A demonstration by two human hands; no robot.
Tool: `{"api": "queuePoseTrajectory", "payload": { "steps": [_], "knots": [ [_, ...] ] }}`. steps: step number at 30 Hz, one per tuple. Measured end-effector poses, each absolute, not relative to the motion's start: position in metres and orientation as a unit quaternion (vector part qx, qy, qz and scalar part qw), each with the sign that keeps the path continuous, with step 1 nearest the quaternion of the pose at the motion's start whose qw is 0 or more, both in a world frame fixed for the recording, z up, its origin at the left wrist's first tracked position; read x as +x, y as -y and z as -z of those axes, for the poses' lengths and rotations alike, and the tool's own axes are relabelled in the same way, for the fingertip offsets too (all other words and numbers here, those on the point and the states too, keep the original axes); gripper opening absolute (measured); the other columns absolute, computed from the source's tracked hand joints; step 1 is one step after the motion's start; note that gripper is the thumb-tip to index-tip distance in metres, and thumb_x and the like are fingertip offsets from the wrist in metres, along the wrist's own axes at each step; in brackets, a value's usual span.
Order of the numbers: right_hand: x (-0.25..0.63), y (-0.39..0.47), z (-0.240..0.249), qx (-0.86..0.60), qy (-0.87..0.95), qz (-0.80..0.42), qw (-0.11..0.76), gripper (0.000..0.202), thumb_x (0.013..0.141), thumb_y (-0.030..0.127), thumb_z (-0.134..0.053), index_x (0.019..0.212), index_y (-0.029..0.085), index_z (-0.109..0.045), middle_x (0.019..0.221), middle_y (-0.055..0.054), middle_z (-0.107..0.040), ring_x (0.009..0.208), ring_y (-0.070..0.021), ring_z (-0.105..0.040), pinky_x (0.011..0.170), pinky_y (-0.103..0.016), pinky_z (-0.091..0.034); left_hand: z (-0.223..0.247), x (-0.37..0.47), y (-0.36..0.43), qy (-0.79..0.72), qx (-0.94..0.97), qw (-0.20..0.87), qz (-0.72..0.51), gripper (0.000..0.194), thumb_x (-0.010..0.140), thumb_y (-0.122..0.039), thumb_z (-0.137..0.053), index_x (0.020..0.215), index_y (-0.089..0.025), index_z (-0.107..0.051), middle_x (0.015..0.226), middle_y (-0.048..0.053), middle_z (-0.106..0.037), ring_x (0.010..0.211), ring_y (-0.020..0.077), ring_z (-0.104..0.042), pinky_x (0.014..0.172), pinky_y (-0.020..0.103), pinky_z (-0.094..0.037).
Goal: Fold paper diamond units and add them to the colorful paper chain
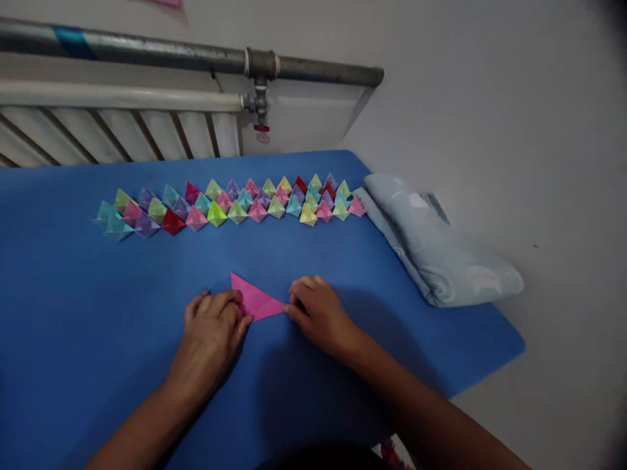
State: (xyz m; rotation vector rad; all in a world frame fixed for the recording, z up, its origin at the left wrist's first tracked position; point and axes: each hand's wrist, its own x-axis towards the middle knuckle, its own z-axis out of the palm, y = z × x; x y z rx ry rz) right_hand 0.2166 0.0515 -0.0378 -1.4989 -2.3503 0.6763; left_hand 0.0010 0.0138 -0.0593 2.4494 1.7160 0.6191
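Note:
A pink sheet of paper (259, 303), folded to a triangle, lies on the blue table (161, 281) between my hands. My left hand (213, 323) grips its left part, with fingers curled over the paper and the thumb at its lower edge; the left corner is hidden under them. At the right, my right hand (316, 313) pinches the pointed right corner between thumb and fingers. The top corner of the triangle points up and away from me, free of both hands.
Rows of small folded paper boats (238, 212) in many colours stand across the table behind the hands. A folded light-blue cloth (441, 254) lies at the right edge, by the wall. Beyond the table are a white radiator (122, 96) and a metal pipe (196, 57).

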Motion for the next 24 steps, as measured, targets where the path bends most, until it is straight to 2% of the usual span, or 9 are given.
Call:
{"api": "queuePoseTrajectory", "payload": {
  "steps": [3, 5, 8, 11, 13, 17, 19, 22, 24],
  "knots": [
    [0.217, -0.051, 0.04, -0.537, 0.799, -0.228, 0.146, 0.013, 0.084, 0.019, -0.064, 0.074, 0.018, -0.057, 0.094, -0.002, -0.063, 0.09, -0.0174, -0.05, 0.078, -0.031, -0.032, 0.06, -0.002, -0.014, -0.559, 0.804, 0.053, -0.195, 0.018, 0.093, -0.028, -0.052, 0.086, -0.018, -0.065, 0.107, 0.008, -0.068, 0.098, 0.0253, -0.06, 0.099, 0.052, -0.036],
    [0.217, -0.051, 0.041, -0.55, 0.792, -0.225, 0.144, 0.011, 0.083, 0.018, -0.064, 0.074, 0.018, -0.058, 0.095, -0.001, -0.063, 0.09, -0.017, -0.049, 0.078, -0.031, -0.03, 0.062, -0.005, -0.014, -0.549, 0.812, 0.045, -0.192, 0.017, 0.094, -0.028, -0.052, 0.096, -0.02, -0.067, 0.107, 0.008, -0.067, 0.098, 0.0246, -0.06, 0.097, 0.052, -0.037],
    [0.218, -0.053, 0.04, -0.551, 0.79, -0.229, 0.145, 0.01, 0.083, 0.018, -0.065, 0.074, 0.018, -0.059, 0.095, -0.001, -0.064, 0.091, -0.0164, -0.05, 0.08, -0.031, -0.029, 0.066, -0.01, -0.014, -0.523, 0.832, 0.009, -0.186, 0.029, 0.095, -0.025, -0.048, 0.118, -0.03, -0.065, 0.109, 0.008, -0.066, 0.097, 0.024, -0.059, 0.094, 0.051, -0.04],
    [0.217, -0.053, 0.038, -0.549, 0.791, -0.23, 0.139, 0.007, 0.083, 0.022, -0.065, 0.077, 0.019, -0.062, 0.097, -0.001, -0.065, 0.094, -0.018, -0.052, 0.081, -0.033, -0.03, 0.067, -0.012, -0.011, -0.509, 0.842, -0.022, -0.181, 0.037, 0.096, -0.02, -0.043, 0.121, -0.035, -0.065, 0.111, 0.009, -0.065, 0.096, 0.0249, -0.059, 0.092, 0.051, -0.041],
    [0.214, -0.048, 0.037, -0.549, 0.797, -0.212, 0.136, 0.005, 0.085, 0.02, -0.062, 0.088, 0.021, -0.066, 0.103, -0.002, -0.066, 0.097, -0.02, -0.052, 0.083, -0.035, -0.032, 0.066, -0.01, -0.009, -0.507, 0.844, -0.03, -0.172, 0.04, 0.095, -0.017, -0.041, 0.122, -0.034, -0.065, 0.114, 0.01, -0.065, 0.097, 0.0263, -0.058, 0.092, 0.052, -0.041],
    [0.199, -0.024, 0.042, -0.493, 0.847, -0.133, 0.148, 0.036, 0.091, 0.012, -0.047, 0.121, 0.026, -0.06, 0.133, -0.005, -0.058, 0.121, -0.0252, -0.045, 0.095, -0.043, -0.032, 0.063, -0.004, -0.004, -0.511, 0.846, -0.061, -0.138, 0.044, 0.091, -0.012, -0.043, 0.127, -0.03, -0.062, 0.118, 0.013, -0.064, 0.1, 0.0296, -0.058, 0.09, 0.053, -0.043],
    [0.192, -0.011, 0.045, -0.462, 0.868, -0.122, 0.135, 0.039, 0.095, 0.023, -0.046, 0.134, 0.025, -0.051, 0.141, -0.006, -0.053, 0.13, -0.0281, -0.038, 0.1, -0.046, -0.031, 0.062, -0.001, -0.002, -0.511, 0.846, -0.078, -0.129, 0.042, 0.09, -0.012, -0.045, 0.126, -0.025, -0.063, 0.12, 0.015, -0.064, 0.104, 0.031, -0.058, 0.091, 0.053, -0.042],
    [0.19, 0.0, 0.049, -0.452, 0.877, -0.125, 0.101, 0.05, 0.097, 0.045, -0.044, 0.142, 0.023, -0.043, 0.146, -0.007, -0.047, 0.136, -0.033, -0.031, 0.105, -0.052, -0.028, 0.06, -0.002, 0.003, -0.507, 0.849, -0.083, -0.123, 0.039, 0.09, -0.014, -0.047, 0.125, -0.022, -0.063, 0.123, 0.015, -0.064, 0.108, 0.0308, -0.058, 0.095, 0.053, -0.042],
    [0.193, 0.001, 0.048, -0.445, 0.883, -0.122, 0.082, 0.052, 0.098, 0.048, -0.041, 0.143, 0.023, -0.043, 0.148, -0.006, -0.046, 0.139, -0.0346, -0.028, 0.107, -0.054, -0.026, 0.059, -0.005, 0.009, -0.503, 0.852, -0.077, -0.122, 0.038, 0.092, -0.017, -0.046, 0.125, -0.023, -0.063, 0.126, 0.014, -0.064, 0.111, 0.0303, -0.058, 0.097, 0.054, -0.04]
  ]
}}
